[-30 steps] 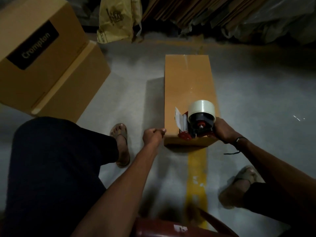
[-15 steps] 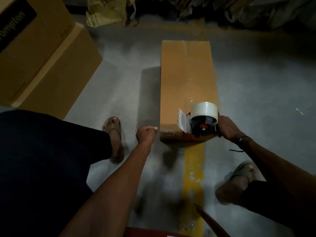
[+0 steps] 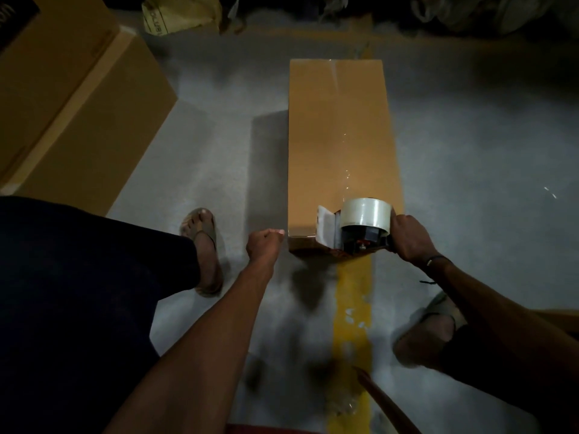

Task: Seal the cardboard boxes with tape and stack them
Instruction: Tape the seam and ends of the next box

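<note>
A long narrow cardboard box (image 3: 338, 145) lies on the grey floor, running away from me, with a strip of clear tape glinting along its top seam. My right hand (image 3: 407, 238) grips the handle of a tape dispenser (image 3: 360, 227) carrying a roll of clear tape, and the dispenser sits at the box's near end, over the edge. My left hand (image 3: 264, 244) is a closed fist just left of the box's near corner, a little apart from it; whether it holds anything is hidden.
Two large cardboard boxes (image 3: 72, 98) are stacked at the left. A yellow bag (image 3: 178, 14) and dark bundles lie along the back. A yellow floor line (image 3: 352, 308) runs under the box. My sandalled feet (image 3: 203, 245) stand on either side.
The dispenser has slid a little further toward the box's near edge. My left hand has drawn slightly away from the box corner. My view has tilted down and closer.
</note>
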